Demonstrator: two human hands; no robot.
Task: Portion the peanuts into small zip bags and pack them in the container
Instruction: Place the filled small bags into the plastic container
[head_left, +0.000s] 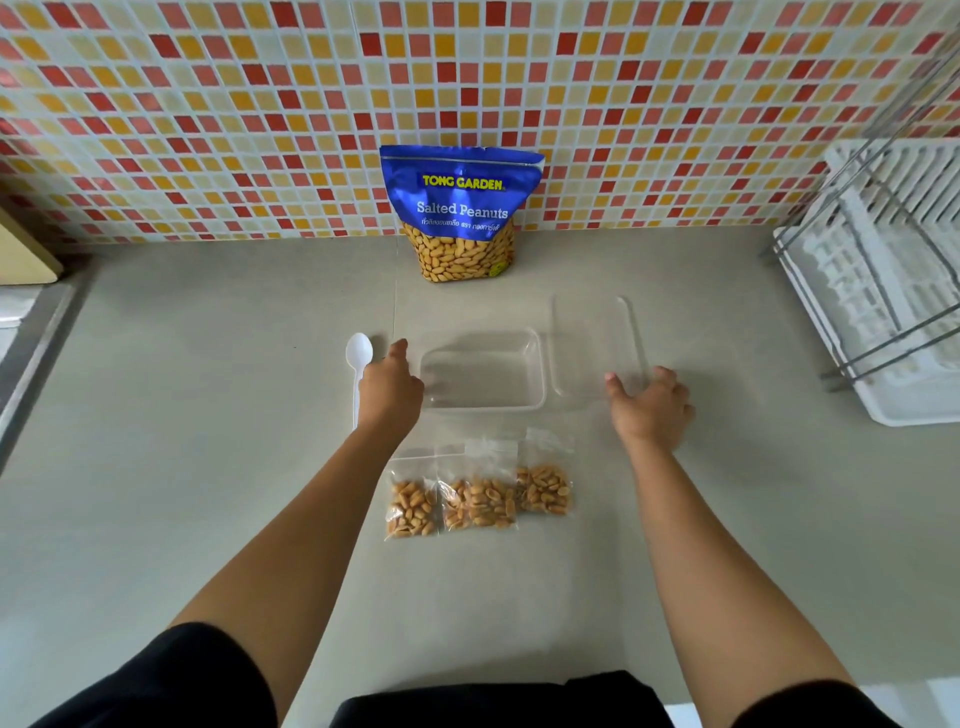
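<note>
Three small clear zip bags of peanuts (479, 493) lie filled on the grey tabletop (208, 467), just before our empty clear plastic container (483, 370). The blue pouch (460, 208) reads "TONG GARDEN Salted Peanuts". Left hand (390, 382) steadies the container's side, fingers curled; right hand (652, 402) rests spread on the clear lid (597, 348), holding nothing. We should lay bags flat.

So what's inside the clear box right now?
Nothing yet: the clear box looks empty, and you see the counter through it. The three little peanut bags lie in front of it. The left hand hides its left edge.
</note>
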